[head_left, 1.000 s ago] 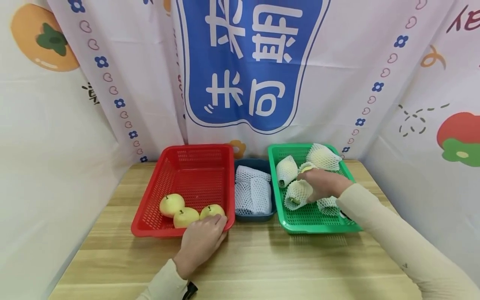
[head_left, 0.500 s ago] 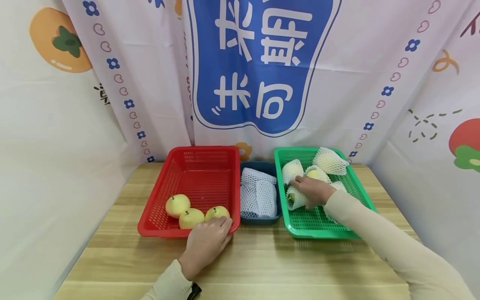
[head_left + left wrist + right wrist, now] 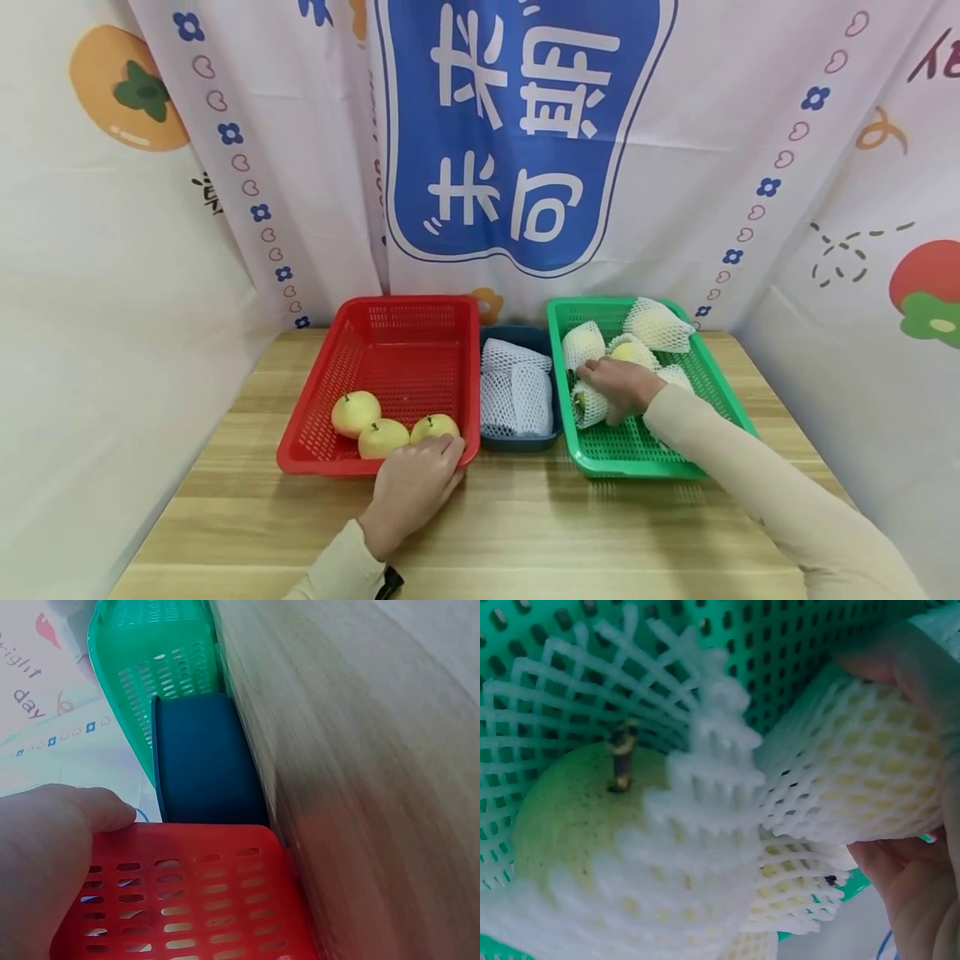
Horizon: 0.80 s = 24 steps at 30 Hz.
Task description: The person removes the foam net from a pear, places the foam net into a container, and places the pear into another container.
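My left hand (image 3: 416,483) grips the front right rim of a red plastic basket (image 3: 326,467); the left wrist view shows the thumb (image 3: 112,812) over that rim. Three bare yellow pears (image 3: 356,413) lie near the front of this basket. In the green basket (image 3: 637,468), my right hand (image 3: 624,385) holds a pear in a white foam net (image 3: 862,761), fingers on one side and thumb on the other. Close beside it in the right wrist view, another netted pear (image 3: 577,817) shows its stem through the net's open end. Several netted pears surround the hand.
Between the two baskets stands a dark blue bin (image 3: 517,445) holding white foam nets (image 3: 532,398). All three containers sit on a wooden table (image 3: 517,517), against a printed cloth backdrop (image 3: 675,183). More netted pears (image 3: 657,325) lie toward the green basket's back right.
My right hand has moved left and down in the green basket and closed round a netted pear. The left hand keeps its hold on the red rim. The head view has shifted slightly.
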Each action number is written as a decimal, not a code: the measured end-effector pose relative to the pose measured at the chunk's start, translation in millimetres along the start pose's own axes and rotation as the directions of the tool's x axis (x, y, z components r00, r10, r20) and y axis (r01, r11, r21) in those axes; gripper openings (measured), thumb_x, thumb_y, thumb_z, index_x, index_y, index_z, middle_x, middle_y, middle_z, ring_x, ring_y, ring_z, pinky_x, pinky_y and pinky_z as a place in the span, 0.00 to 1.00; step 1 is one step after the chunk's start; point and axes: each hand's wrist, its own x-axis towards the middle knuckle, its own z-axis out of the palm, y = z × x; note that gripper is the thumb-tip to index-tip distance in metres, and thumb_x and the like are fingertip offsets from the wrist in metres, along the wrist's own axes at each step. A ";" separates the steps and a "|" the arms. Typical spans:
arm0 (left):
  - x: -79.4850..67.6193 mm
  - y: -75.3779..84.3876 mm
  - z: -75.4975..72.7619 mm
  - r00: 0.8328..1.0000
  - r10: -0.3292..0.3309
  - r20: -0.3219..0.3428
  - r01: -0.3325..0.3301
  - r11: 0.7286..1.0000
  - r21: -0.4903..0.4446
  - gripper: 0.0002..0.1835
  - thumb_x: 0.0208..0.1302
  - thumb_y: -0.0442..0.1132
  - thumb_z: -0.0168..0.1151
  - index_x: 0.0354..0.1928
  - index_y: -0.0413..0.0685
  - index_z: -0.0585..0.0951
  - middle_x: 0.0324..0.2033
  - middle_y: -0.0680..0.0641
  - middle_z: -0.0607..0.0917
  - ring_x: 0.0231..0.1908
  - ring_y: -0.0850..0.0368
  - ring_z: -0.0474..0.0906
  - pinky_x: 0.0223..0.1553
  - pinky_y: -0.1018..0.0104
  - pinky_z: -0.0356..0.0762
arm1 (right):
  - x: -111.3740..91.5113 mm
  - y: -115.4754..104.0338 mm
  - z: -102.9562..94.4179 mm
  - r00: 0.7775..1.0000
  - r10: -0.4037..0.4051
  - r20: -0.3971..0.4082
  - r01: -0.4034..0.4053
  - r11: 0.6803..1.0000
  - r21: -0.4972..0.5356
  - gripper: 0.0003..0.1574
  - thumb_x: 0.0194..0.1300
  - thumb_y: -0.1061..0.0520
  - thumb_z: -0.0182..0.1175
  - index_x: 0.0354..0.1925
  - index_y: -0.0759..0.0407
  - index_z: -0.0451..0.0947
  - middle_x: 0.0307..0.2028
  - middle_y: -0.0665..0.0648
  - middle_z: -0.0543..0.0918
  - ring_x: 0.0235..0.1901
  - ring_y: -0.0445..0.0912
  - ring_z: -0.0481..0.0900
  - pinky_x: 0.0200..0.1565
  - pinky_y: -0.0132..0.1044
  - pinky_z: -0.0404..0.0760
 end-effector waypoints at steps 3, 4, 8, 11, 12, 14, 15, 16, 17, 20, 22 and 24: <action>-0.5 0.4 0.6 1.000 -0.003 0.006 0.003 1.000 0.004 0.16 0.60 0.52 0.78 0.44 0.54 0.86 0.32 0.54 0.88 0.28 0.61 0.85 0.27 0.65 0.85 | -4.7 -1.9 -8.9 1.000 0.009 0.022 -0.010 0.999 0.034 0.48 0.44 0.57 0.82 0.62 0.64 0.72 0.53 0.65 0.82 0.46 0.56 0.84 0.47 0.49 0.88; -0.6 0.3 0.8 1.000 -0.004 0.008 0.004 1.000 0.006 0.16 0.60 0.52 0.78 0.44 0.54 0.86 0.32 0.54 0.88 0.28 0.60 0.85 0.27 0.65 0.85 | -6.4 -2.1 -12.8 1.000 0.014 0.021 -0.015 0.999 0.042 0.48 0.44 0.57 0.81 0.62 0.64 0.72 0.53 0.65 0.83 0.45 0.55 0.84 0.46 0.48 0.88; -0.2 0.0 1.2 1.000 -0.007 0.014 0.007 1.000 0.014 0.16 0.60 0.53 0.78 0.44 0.54 0.86 0.32 0.54 0.88 0.28 0.61 0.85 0.28 0.65 0.85 | -16.2 -3.0 -35.9 1.000 0.030 0.007 -0.031 0.996 0.081 0.46 0.41 0.60 0.78 0.60 0.64 0.73 0.51 0.63 0.83 0.43 0.51 0.84 0.45 0.46 0.87; 0.3 -0.1 1.2 1.000 -0.004 0.010 0.003 1.000 0.015 0.16 0.60 0.53 0.78 0.43 0.54 0.86 0.31 0.54 0.88 0.28 0.61 0.84 0.27 0.66 0.85 | -25.3 -6.2 -57.3 0.999 0.032 -0.012 -0.031 0.994 0.104 0.45 0.41 0.60 0.78 0.59 0.64 0.73 0.51 0.62 0.83 0.44 0.51 0.83 0.47 0.47 0.87; 0.3 -0.2 1.5 1.000 -0.002 0.007 0.002 1.000 0.016 0.16 0.60 0.52 0.78 0.43 0.54 0.86 0.31 0.54 0.88 0.27 0.61 0.84 0.27 0.66 0.85 | -28.5 -8.3 -64.5 0.999 0.037 -0.019 -0.035 0.993 0.111 0.46 0.41 0.59 0.79 0.59 0.63 0.73 0.52 0.62 0.83 0.45 0.51 0.83 0.48 0.47 0.87; 0.2 -0.3 1.9 1.000 0.003 0.000 -0.003 1.000 0.017 0.16 0.60 0.52 0.78 0.43 0.54 0.85 0.31 0.54 0.88 0.27 0.61 0.84 0.26 0.65 0.84 | -35.0 -14.2 -79.0 0.999 0.043 -0.033 -0.039 0.992 0.117 0.48 0.42 0.57 0.80 0.61 0.62 0.72 0.54 0.62 0.83 0.48 0.52 0.83 0.50 0.49 0.87; 0.2 -0.4 2.1 1.000 0.007 -0.004 -0.007 1.000 0.017 0.16 0.60 0.52 0.78 0.43 0.54 0.85 0.31 0.54 0.87 0.27 0.61 0.84 0.26 0.65 0.84 | -38.2 -18.0 -85.9 0.998 0.043 -0.044 -0.037 0.992 0.118 0.48 0.42 0.56 0.80 0.62 0.62 0.72 0.55 0.62 0.82 0.49 0.52 0.83 0.50 0.49 0.86; 0.2 -0.5 2.3 1.000 0.010 -0.009 -0.010 1.000 0.018 0.15 0.60 0.51 0.78 0.43 0.53 0.85 0.31 0.54 0.87 0.27 0.60 0.84 0.26 0.65 0.84 | -41.8 -22.4 -92.7 0.998 0.043 -0.052 -0.037 0.992 0.119 0.50 0.42 0.56 0.81 0.63 0.62 0.72 0.56 0.62 0.82 0.50 0.53 0.83 0.51 0.50 0.86; 0.1 -0.5 2.6 1.000 0.013 -0.012 -0.013 1.000 0.019 0.15 0.60 0.51 0.78 0.43 0.53 0.85 0.31 0.54 0.87 0.28 0.60 0.84 0.26 0.65 0.84 | -45.2 -26.9 -98.6 0.997 0.042 -0.062 -0.034 0.992 0.119 0.50 0.42 0.55 0.81 0.63 0.62 0.72 0.56 0.61 0.82 0.50 0.53 0.82 0.51 0.50 0.86; 0.2 -0.4 2.9 1.000 0.019 -0.019 -0.018 1.000 0.024 0.15 0.60 0.51 0.77 0.43 0.53 0.85 0.31 0.54 0.87 0.28 0.61 0.84 0.26 0.65 0.84 | -55.5 -44.2 -114.9 0.995 0.018 -0.095 -0.005 0.991 0.130 0.50 0.42 0.55 0.81 0.63 0.60 0.72 0.53 0.58 0.82 0.48 0.51 0.82 0.48 0.47 0.86; 0.4 -0.2 2.9 1.000 0.020 -0.019 -0.019 1.000 0.023 0.15 0.60 0.51 0.78 0.43 0.53 0.86 0.31 0.54 0.88 0.28 0.61 0.85 0.26 0.65 0.84 | -62.2 -58.0 -122.4 0.993 -0.003 -0.115 0.019 0.991 0.134 0.49 0.41 0.56 0.82 0.62 0.59 0.73 0.51 0.56 0.83 0.45 0.49 0.81 0.46 0.45 0.85; 0.6 0.1 3.2 1.000 0.018 -0.017 -0.018 1.000 0.021 0.16 0.60 0.51 0.78 0.43 0.53 0.86 0.31 0.54 0.88 0.28 0.61 0.85 0.27 0.65 0.85 | -68.2 -73.2 -126.7 0.990 -0.038 -0.137 0.057 0.989 0.133 0.48 0.40 0.57 0.83 0.60 0.58 0.74 0.49 0.55 0.83 0.43 0.47 0.80 0.44 0.43 0.85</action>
